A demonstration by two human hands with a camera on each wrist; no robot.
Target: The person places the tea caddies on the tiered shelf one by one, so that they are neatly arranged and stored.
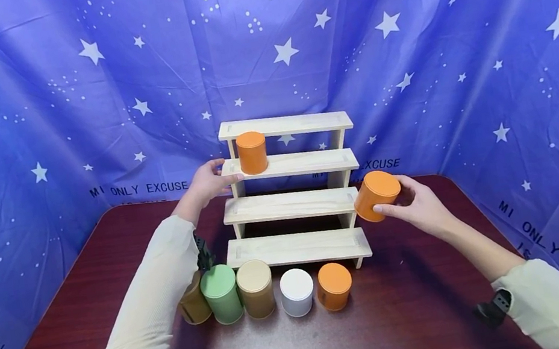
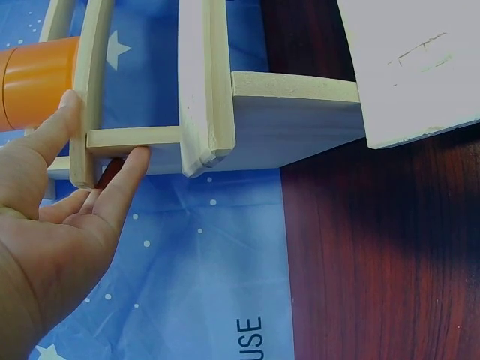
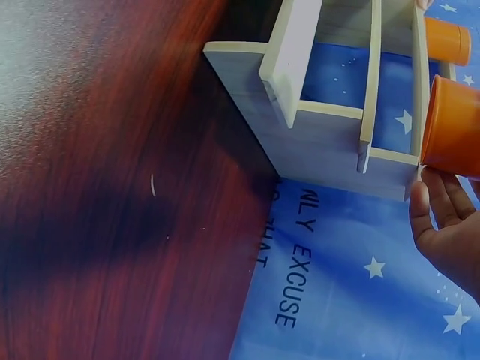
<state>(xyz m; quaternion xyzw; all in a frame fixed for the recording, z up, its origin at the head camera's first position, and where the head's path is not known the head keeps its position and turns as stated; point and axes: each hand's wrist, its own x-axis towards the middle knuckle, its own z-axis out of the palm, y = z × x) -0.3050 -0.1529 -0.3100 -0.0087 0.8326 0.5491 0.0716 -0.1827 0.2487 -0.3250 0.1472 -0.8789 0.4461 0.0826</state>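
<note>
Right of the frame's centre, we see the right hand (image 1: 419,210) gripping a tilted orange tin (image 1: 377,195) between thumb and fingers, raised above the table (image 1: 391,327); we cannot tell whether it touches the wooden rack (image 1: 292,203). Left of centre, the left hand (image 1: 204,185) holds the left end of the rack's second board from the top, thumb over it and fingers beneath, just beside a second orange tin (image 1: 253,155) standing there. Across the lower middle, left to right, we find a brown tin (image 1: 196,306) partly behind a sleeve (image 1: 143,318), then a green tin (image 1: 222,296), a gold tin (image 1: 256,291), a white tin (image 1: 297,295) and a third orange tin (image 1: 334,288).
</note>
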